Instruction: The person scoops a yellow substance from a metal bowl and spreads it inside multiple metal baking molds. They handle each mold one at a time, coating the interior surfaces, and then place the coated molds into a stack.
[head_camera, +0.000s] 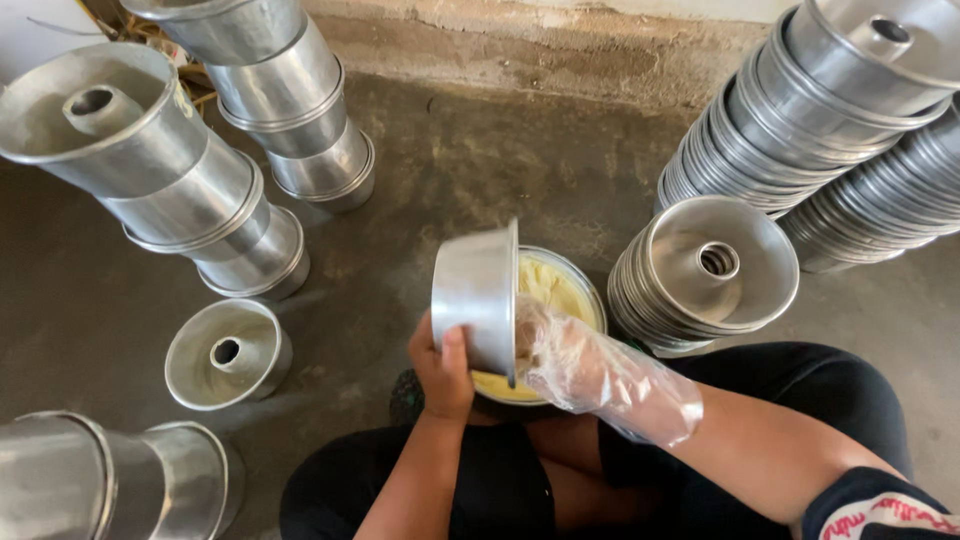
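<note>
While the left hand (442, 372) clamps the outer wall of a round aluminium tube pan (476, 292), thumb on the outside and fingers curled round it, the pan stands tipped on its side, its mouth turned toward the right. It hangs over a bowl of yellow fat (552, 300) that sits on the concrete floor (470, 170) just in front of the person's folded legs. The right hand (556, 356), in a clear plastic glove, reaches into the pan's mouth; its fingers are hidden inside, so I cannot tell whether they are spread or bent. The pan looks light, thin and stiff, likely slick once greased, so a hold on the dry outer wall or the rolled rim seems safest. A single upright pan (227, 352) rests toward the floor's left edge, beside leaning towers of pans (180, 170). Nested stacks (705, 268) lie near the right edge and far right corner.
</note>
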